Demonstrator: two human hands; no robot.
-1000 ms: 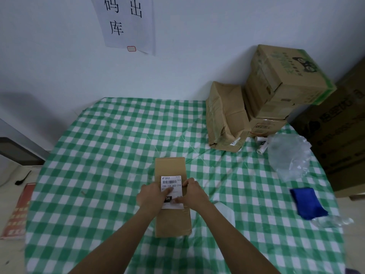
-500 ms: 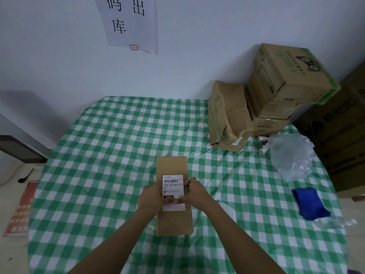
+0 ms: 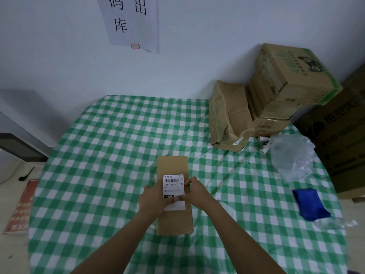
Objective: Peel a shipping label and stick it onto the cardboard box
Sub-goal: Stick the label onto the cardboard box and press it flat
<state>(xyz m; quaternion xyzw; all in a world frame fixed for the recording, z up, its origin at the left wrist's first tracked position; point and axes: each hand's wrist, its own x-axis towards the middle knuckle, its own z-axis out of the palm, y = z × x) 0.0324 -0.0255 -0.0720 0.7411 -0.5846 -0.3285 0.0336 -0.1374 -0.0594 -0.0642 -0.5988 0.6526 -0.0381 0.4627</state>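
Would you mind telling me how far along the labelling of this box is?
Peeling looks done: the shipping label already lies on top of the cardboard box on the checked tablecloth. In hand: the left hand and right hand press on its lower part. Left: probably smoothing that lower edge flat, then letting go.

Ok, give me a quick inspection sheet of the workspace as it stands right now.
Surface: table under a green checked cloth.
Job's things: long cardboard box lying flat; shipping label on its top face, barcode end away from the person.
Clutter: blue cloth, clear plastic bag, white rolls, stacked cartons, crushed carton.
Hands: left hand and right hand both pressing on the label.
Cables: nothing seen.
Surroundings: white wall with paper sign; red item on the floor at left.
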